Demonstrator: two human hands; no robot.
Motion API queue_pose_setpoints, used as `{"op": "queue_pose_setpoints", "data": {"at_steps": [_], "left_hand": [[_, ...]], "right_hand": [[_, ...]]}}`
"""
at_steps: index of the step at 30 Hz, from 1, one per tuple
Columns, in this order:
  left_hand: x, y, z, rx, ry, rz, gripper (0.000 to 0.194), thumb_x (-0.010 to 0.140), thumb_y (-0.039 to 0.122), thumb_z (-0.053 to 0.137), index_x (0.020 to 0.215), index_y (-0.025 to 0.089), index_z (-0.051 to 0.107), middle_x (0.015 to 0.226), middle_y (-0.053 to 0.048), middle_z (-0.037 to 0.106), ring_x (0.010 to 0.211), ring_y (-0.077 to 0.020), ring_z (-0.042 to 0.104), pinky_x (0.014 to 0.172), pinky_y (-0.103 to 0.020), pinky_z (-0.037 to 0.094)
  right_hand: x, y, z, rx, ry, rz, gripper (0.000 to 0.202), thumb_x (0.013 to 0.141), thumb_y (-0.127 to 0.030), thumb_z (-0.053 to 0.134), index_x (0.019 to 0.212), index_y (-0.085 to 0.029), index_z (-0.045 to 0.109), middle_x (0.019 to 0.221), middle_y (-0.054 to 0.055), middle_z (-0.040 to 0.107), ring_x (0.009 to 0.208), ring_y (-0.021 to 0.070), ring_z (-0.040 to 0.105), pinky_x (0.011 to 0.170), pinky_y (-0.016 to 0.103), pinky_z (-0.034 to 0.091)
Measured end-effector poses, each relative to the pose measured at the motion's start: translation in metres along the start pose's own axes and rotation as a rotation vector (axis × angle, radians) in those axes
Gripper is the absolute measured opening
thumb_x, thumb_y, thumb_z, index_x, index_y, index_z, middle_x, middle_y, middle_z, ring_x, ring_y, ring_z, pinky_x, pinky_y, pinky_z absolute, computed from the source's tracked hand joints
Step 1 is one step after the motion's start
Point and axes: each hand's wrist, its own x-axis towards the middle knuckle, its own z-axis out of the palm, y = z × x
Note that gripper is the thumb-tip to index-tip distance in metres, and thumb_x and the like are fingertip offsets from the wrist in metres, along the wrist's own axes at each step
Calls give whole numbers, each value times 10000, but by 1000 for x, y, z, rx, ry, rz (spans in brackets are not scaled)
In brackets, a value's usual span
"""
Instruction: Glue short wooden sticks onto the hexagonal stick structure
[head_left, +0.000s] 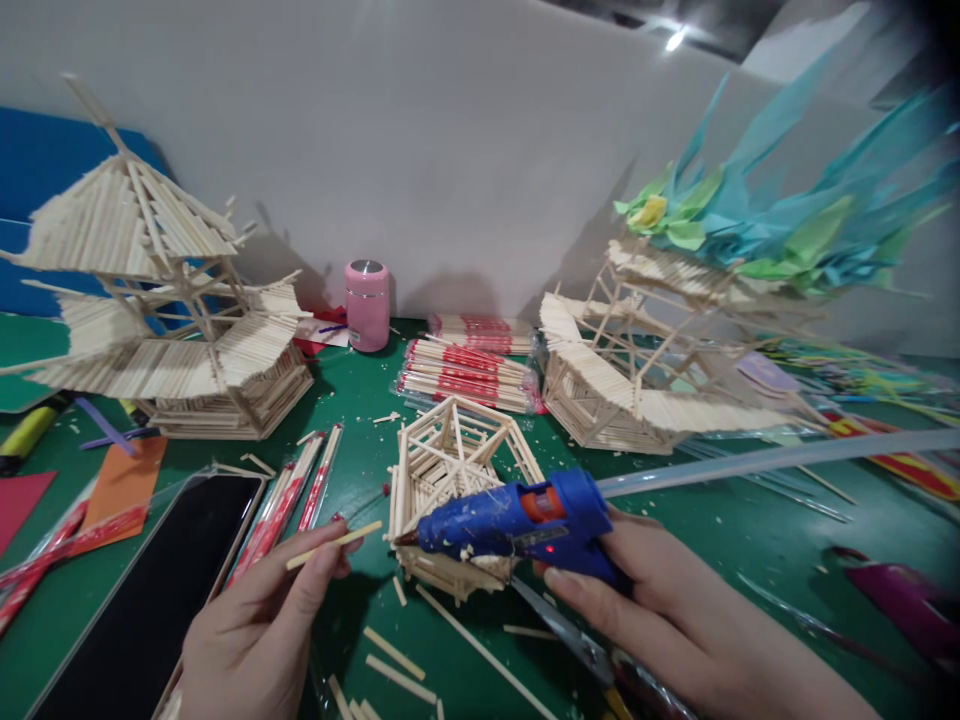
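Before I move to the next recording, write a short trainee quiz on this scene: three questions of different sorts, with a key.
1. Which hand holds the blue plastic glue gun?
2. True or false: the pink cylindrical flask stands upright on the green table.
3. What is pinched in the left hand?
a) an orange paper sheet
b) a short pale wooden stick
c) a yellow paper flower

Key:
1. The right hand.
2. True.
3. b
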Motion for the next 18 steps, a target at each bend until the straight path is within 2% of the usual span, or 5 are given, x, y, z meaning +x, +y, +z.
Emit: {"op": "queue_pose_setpoints", "data": {"at_steps": [5,8,18], "left_hand": [[0,-2,0,-32,10,-46,301,584,451,755,759,205,749,787,-28,754,653,-153,684,593,-183,555],[0,-2,0,-22,9,-34,302,582,453,755,757,207,749,781,-26,754,649,-151,680,592,-183,552],[1,-5,-3,-4,-13,-3,297,610,448,738,773,199,745,807,-37,753,678,-183,688,609,-239,564]], "right_hand": [[-2,4,1,13,-7,11,217,892,-294,434,740,-202,560,681,12,607,598,150,556,544,239,471],[-3,6,2,-5,21,15,235,890,-313,436,718,-204,553,656,6,588,574,148,541,519,234,459],[5,-3,1,25,-21,-26,239,891,-303,450,677,-219,517,639,-4,577,552,139,514,502,223,434]]}}
